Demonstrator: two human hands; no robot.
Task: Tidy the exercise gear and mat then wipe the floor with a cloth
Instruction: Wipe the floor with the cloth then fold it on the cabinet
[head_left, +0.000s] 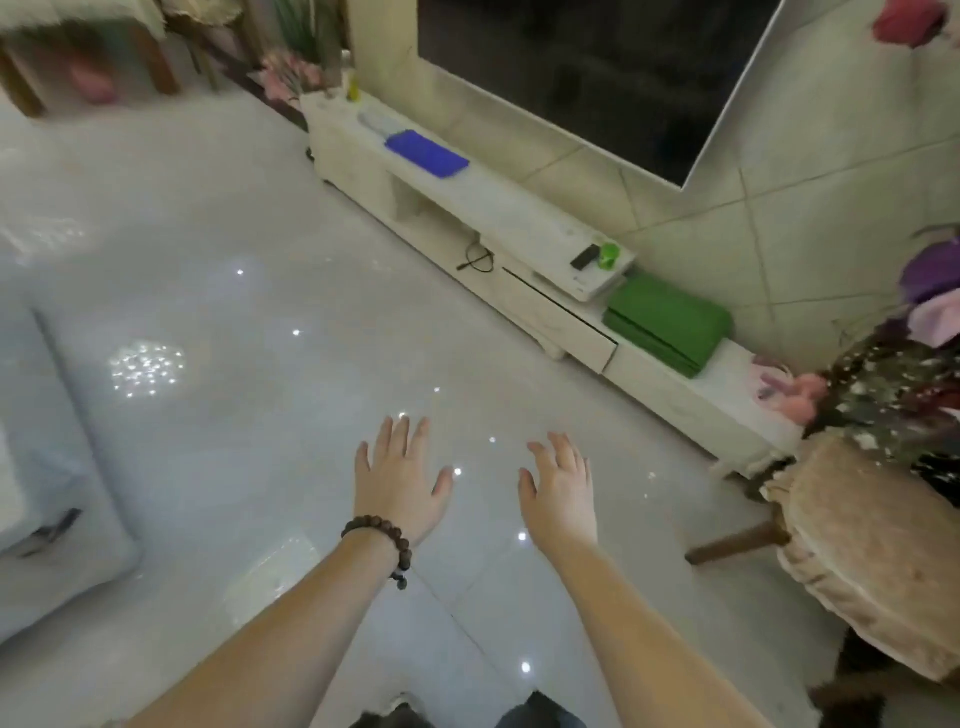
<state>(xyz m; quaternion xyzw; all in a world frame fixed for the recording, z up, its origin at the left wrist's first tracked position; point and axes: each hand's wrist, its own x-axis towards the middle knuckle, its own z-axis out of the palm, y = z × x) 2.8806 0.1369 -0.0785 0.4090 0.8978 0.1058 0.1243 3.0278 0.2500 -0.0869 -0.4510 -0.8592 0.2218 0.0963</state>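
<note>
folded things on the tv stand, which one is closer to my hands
The green folded mat, lying at the stand's right end. The blue folded cloth sits farther off toward the left end. Both the left hand and right hand are open and empty.

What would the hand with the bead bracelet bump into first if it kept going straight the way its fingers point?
Probably nothing soon: past the left hand lies bare floor, then likely the white TV cabinet.

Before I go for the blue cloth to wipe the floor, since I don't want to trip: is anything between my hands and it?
Nothing visible. Both hands, left and right, are open and empty above bare floor. The blue cloth lies on the white TV cabinet, with only shiny tile between.
</note>
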